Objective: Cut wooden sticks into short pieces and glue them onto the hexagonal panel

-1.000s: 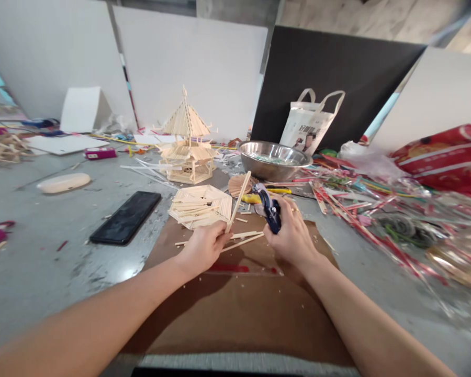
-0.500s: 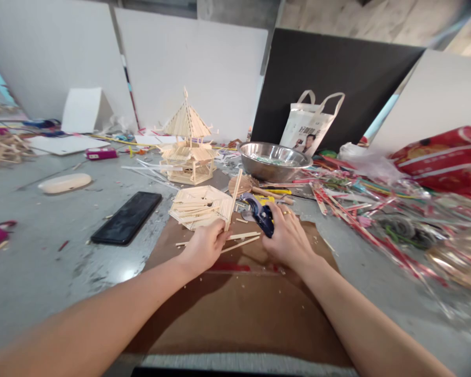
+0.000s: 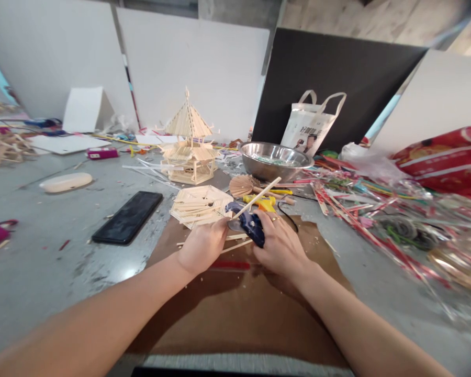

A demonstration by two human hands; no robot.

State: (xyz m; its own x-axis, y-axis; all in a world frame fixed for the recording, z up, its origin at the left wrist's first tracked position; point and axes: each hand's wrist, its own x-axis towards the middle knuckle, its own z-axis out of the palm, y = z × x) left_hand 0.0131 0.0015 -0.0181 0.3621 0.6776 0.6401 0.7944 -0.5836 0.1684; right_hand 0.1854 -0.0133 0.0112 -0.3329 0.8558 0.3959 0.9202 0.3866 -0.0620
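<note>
My left hand (image 3: 204, 243) is closed on a thin wooden stick (image 3: 264, 193), which slants up to the right. In my right hand (image 3: 280, 241) is a pair of dark blue-handled cutters (image 3: 251, 226); its curved jaws are around or right against the stick, close to my left fingertips. Behind my left hand lies a flat many-sided panel (image 3: 202, 203) of wooden sticks, with loose sticks on it. More loose sticks (image 3: 237, 245) rest on the brown sheet (image 3: 235, 319) under my hands. A yellow glue gun (image 3: 262, 203) lies just beyond the cutters.
A stick-built pagoda model (image 3: 189, 141) stands at the back, left of a steel bowl (image 3: 275, 159). A black phone (image 3: 127, 217) and a white oval case (image 3: 66, 183) lie at left. A white tote bag (image 3: 310, 125) and heaped red-striped strips (image 3: 361, 225) occupy the right.
The stick has tipped from nearly upright to slanting right. My right hand has brought the cutters left, up against the stick, uncovering more of the glue gun.
</note>
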